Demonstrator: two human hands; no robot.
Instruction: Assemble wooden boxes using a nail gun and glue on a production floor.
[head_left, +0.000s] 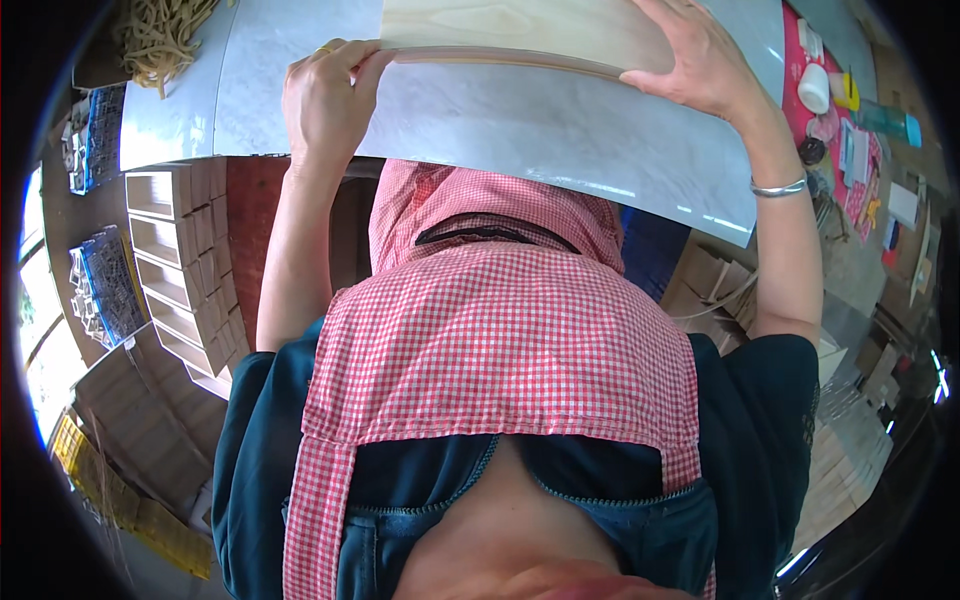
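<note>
The pale wooden board lies at 12 o'clock, above the near part of the grey marbled table; its far side runs out of view, and whether it rests flat or is slightly raised cannot be told. Its long near edge faces the wearer and shows as a thin, brownish strip. It looks thin and fairly light for its breadth, and stiff along its length, so it should carry without sagging much. The face seems smooth and could slide under dry fingers; the corners are likely the parts that chip or dent most easily. The best hold is probably at both ends of the near edge, thumbs and fingers opposed.

The left hand, at 11 o'clock, pinches the board's near left corner between thumb and fingers. The right hand, between 1 and 2 o'clock, spreads around the right end, thumb at the near corner, fingers farther up; whether it clamps or merely steadies cannot be told.

Farther out, a heap of tan bands sits at 10 o'clock, with a stack of open wooden boxes between 9 and 10. A white jar stands at 2 o'clock.
</note>
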